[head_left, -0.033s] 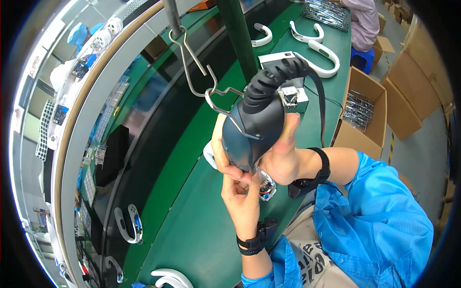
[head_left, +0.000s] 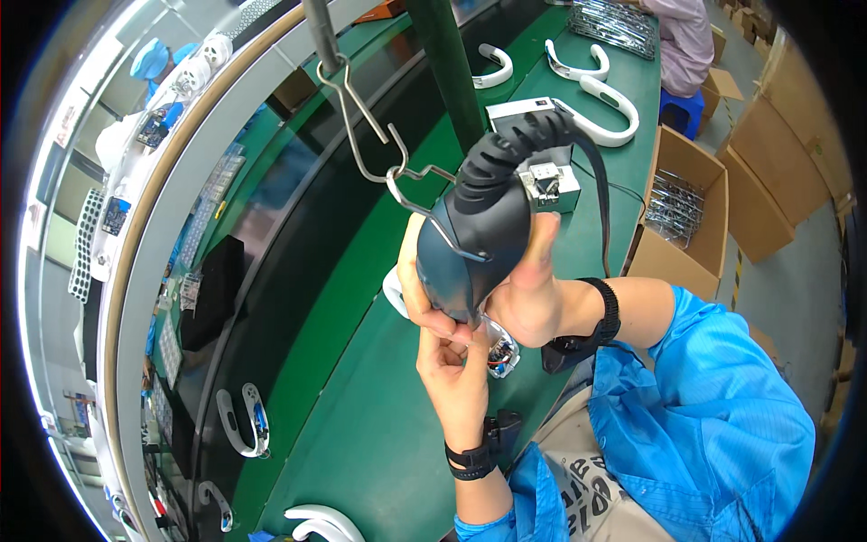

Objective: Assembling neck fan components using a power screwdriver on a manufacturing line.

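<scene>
- Head view: a dark power screwdriver point(head_left: 474, 244) with a ribbed black handle is seen hanging from a bent wire hook point(head_left: 397, 172) over the green counter point(head_left: 361, 434).
- The tool's body is wrapped by the right hand point(head_left: 533, 298), its grip clenched around it, thumb raised along the side; a black wrist strap is worn on that forearm.
- A small white part with coloured wires point(head_left: 499, 348) is pinched by the left hand point(head_left: 456, 370) just under the tool's tip, its grip clenched on the part; a black band is worn on this wrist too.
- How tip and part meet is hidden by the fingers.
- White curved housings point(head_left: 610, 104) are laid further along the counter, near a grey box point(head_left: 542, 149).
- An open cardboard carton point(head_left: 682, 217) holding metal pieces is placed beside the counter's right edge.
- Another person in a pink top point(head_left: 682, 32) is seated at the far end.
</scene>
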`<action>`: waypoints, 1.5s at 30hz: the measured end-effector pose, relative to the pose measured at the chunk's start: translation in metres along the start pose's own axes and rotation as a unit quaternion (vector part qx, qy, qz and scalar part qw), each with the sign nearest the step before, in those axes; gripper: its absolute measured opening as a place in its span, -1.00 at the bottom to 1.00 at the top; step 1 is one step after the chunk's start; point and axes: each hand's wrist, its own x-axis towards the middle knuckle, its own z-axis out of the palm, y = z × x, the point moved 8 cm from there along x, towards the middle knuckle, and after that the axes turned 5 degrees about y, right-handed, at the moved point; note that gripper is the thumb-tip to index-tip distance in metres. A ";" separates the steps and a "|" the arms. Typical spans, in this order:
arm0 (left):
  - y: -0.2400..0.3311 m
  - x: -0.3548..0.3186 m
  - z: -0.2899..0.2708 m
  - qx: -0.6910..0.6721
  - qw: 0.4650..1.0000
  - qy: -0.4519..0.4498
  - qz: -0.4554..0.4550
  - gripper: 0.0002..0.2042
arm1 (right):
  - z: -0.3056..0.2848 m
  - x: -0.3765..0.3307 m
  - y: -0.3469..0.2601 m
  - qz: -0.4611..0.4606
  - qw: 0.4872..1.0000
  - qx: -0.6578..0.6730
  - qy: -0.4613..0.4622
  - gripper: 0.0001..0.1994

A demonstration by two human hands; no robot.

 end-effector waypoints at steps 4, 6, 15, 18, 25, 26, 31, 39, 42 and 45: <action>0.003 0.001 0.005 -0.045 0.998 -0.033 0.007 -0.67 | -0.003 0.001 -0.002 -0.012 0.998 0.068 -0.009 0.03; 0.001 -0.001 0.004 -0.054 0.998 -0.015 -0.015 -0.60 | -0.010 -0.002 -0.009 -0.061 0.995 0.067 -0.037 0.04; 0.001 -0.004 0.014 -0.134 0.989 -0.056 -0.026 -0.45 | -0.108 -0.049 -0.018 -0.111 0.977 -0.083 0.161 -0.08; 0.000 -0.003 0.018 -0.139 0.989 -0.041 -0.017 -0.47 | -0.124 -0.078 -0.007 -0.152 0.957 -0.132 0.209 -0.33; -0.007 -0.006 0.031 -0.176 0.984 -0.033 -0.021 -0.52 | -0.062 -0.123 0.006 -0.074 0.885 -0.431 0.160 -0.59; -0.010 -0.005 0.029 -0.166 0.986 -0.013 -0.017 -0.54 | -0.053 -0.120 0.015 -0.041 0.910 -0.391 0.128 -0.63; -0.016 -0.006 0.030 -0.170 0.985 -0.020 0.006 -0.66 | -0.047 -0.107 0.032 0.055 0.919 -0.380 0.090 -0.78; -0.011 -0.010 0.033 -0.089 0.995 0.044 0.000 -0.73 | -0.063 -0.127 0.056 0.234 0.953 -0.002 0.193 -0.83; -0.010 -0.008 0.034 -0.088 0.995 0.038 -0.001 -0.72 | -0.069 -0.126 0.056 0.228 0.951 0.028 0.208 -0.82; -0.009 -0.009 0.033 -0.081 0.996 0.044 0.001 -0.73 | -0.066 -0.125 0.056 0.204 0.958 0.036 0.198 -0.82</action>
